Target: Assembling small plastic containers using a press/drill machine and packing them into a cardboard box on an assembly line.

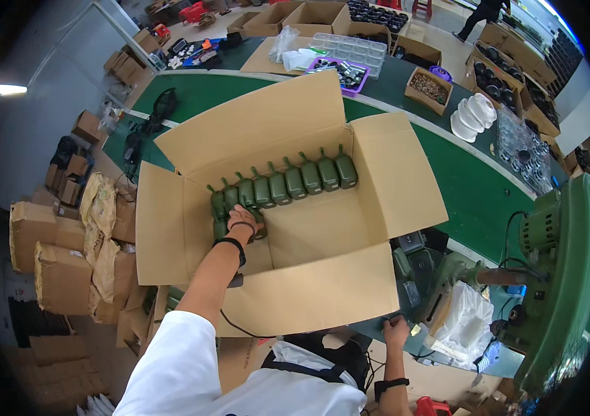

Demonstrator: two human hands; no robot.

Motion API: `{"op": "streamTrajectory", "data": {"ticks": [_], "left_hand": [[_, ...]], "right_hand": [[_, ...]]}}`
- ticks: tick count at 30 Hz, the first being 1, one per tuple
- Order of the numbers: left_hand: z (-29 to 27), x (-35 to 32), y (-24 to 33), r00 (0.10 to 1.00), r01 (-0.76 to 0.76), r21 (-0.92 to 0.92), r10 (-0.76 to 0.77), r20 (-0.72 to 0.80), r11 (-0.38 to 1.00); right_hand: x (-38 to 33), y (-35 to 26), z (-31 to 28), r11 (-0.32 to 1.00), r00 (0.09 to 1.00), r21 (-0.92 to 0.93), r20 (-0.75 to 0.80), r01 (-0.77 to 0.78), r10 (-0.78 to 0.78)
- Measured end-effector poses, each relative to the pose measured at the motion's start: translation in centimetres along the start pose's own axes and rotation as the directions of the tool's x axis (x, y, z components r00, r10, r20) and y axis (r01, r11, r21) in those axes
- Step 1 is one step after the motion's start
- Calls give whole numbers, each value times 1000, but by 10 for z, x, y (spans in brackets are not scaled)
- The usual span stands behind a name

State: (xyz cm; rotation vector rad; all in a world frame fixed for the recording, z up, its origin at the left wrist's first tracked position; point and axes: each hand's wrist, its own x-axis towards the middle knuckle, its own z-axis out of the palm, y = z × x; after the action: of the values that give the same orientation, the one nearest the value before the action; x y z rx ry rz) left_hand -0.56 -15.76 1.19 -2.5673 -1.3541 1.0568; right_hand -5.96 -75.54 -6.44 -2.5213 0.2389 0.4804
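Observation:
A large open cardboard box (319, 229) stands in front of me with its flaps spread outward. Along its far wall runs a row of dark green rounded housings (295, 182), each with a short stem on top; more line the left wall. My left hand (243, 218) reaches down inside at the left, its fingers closed round a dark green housing (260, 227) in front of the row. That hand partly hides the housings beside it. Outside the box, at the bench's near edge, my right hand (396, 333) is closed; what its fingers hold, if anything, is too small to name.
A green bench press machine (551, 277) rises at the right, with a white plastic bag (465, 319) beside it. Dark green cases (413, 270) lie by the box's right flap. Behind are a purple tray (350, 75) of metal parts and white spools (474, 116). Cartons (66, 277) are stacked left.

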Motion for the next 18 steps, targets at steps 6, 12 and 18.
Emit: {"op": "streamTrajectory", "data": {"ticks": [6,12,18], "left_hand": [[-6,-12,6,989,-118,-27,115,-97,993],[-45,-35,-27,923,-344,-303,262,-281,889],[-154,-336,10,643,-665,-734,608,-465,142]], "right_hand": [[-9,8,-5,998,998,-17,-17,-62,61],[0,15,12,996,996,-12,-11,83,-83],[-1,13,-6,996,997,-55,-4,77,-77]]}}
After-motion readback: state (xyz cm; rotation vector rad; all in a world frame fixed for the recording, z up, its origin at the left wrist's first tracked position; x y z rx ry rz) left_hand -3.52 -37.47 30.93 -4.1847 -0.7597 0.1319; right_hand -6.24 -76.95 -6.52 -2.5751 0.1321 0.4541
